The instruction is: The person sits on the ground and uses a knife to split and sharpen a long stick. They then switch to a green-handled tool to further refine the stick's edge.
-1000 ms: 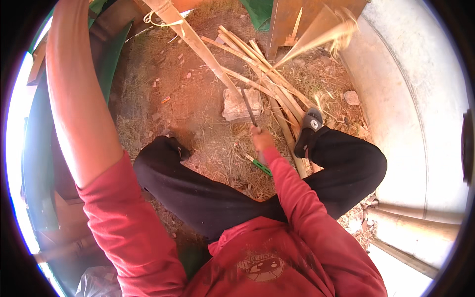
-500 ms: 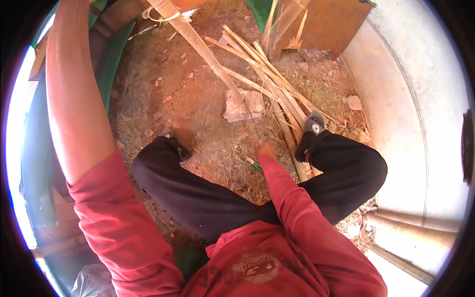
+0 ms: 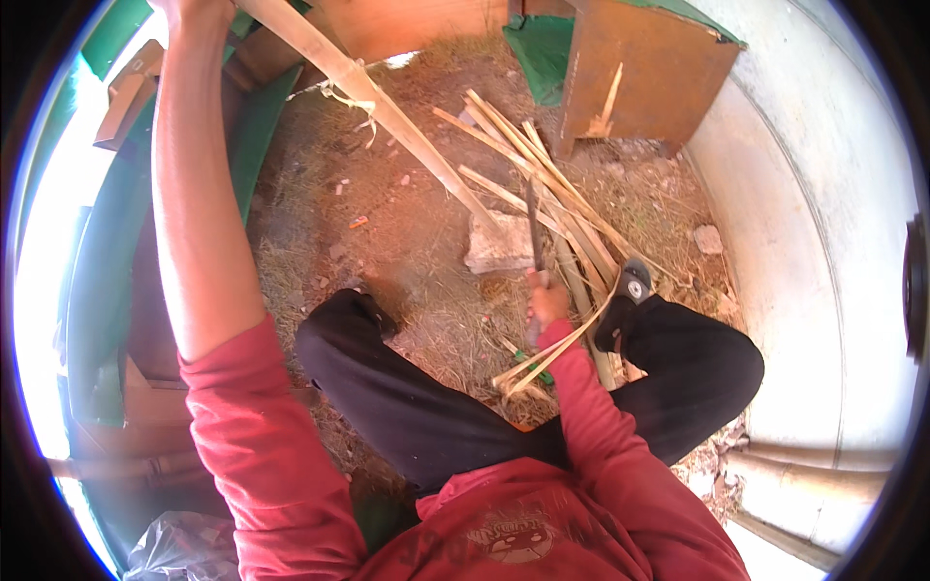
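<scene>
Bamboo pole point(image 3: 412, 134) slanted down from far left, lower end set on stone point(image 3: 499, 247). Left hand point(image 3: 197, 12) cut off at picture edge beside pole; grip cannot be told. Dark blade point(image 3: 532, 218) clasped in right hand point(image 3: 548, 300), apart from pole. Strips point(image 3: 552, 179) piled right, seemingly finished; pole, shavings point(image 3: 367, 108) attached, judged part-worked.
</scene>
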Available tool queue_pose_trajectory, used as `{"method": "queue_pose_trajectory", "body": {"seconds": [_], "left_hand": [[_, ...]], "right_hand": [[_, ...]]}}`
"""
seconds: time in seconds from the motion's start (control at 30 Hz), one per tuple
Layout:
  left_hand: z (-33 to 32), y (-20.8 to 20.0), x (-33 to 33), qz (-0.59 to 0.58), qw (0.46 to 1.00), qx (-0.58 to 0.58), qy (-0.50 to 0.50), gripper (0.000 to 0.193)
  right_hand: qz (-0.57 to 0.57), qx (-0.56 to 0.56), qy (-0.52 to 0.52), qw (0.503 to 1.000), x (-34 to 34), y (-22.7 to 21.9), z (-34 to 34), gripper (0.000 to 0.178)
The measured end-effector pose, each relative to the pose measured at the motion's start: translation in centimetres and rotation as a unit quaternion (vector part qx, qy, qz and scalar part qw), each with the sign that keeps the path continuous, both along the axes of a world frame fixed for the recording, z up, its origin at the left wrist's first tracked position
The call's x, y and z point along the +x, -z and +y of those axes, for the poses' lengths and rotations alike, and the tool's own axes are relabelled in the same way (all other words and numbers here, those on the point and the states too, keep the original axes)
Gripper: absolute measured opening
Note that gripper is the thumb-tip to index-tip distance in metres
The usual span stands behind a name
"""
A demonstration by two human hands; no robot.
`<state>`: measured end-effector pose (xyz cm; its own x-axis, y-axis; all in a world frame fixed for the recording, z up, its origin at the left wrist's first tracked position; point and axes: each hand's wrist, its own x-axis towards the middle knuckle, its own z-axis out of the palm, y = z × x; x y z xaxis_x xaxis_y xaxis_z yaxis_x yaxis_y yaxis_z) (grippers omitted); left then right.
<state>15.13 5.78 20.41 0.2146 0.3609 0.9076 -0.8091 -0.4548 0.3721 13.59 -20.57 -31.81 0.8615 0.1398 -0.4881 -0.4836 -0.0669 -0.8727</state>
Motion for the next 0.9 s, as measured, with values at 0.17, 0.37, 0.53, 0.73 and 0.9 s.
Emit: {"method": "queue_pose_trajectory", "body": {"seconds": [0.17,0.37,0.53,0.73,0.9], "left_hand": [[0.7,0.9,-0.9,-0.017,0.984,0.032,-0.174,0.026],[1.3,-0.8,-2.2,0.093,0.975,-0.007,-0.202,0.032],[-2.7,1.1,-3.3,0.162,0.95,0.083,-0.253,0.054],[-1.6,0.0,-3.5,0.018,0.889,0.177,-0.421,0.053],[-2.4,0.4,-3.6,0.027,0.865,0.178,-0.468,0.04]], "right_hand": [[0.178,0.453,-0.009,0.874,1.1,-9.9,-1.5,0.05],[0.164,0.321,-0.128,0.924,-6.8,-16.0,-2.3,0.042],[0.079,0.276,-0.161,0.944,-8.6,-20.8,-3.8,0.035],[-0.21,0.285,-0.136,0.925,-10.1,-27.3,-2.2,0.022],[-0.278,0.283,-0.075,0.915,-11.2,-29.5,-0.7,0.018]]}}
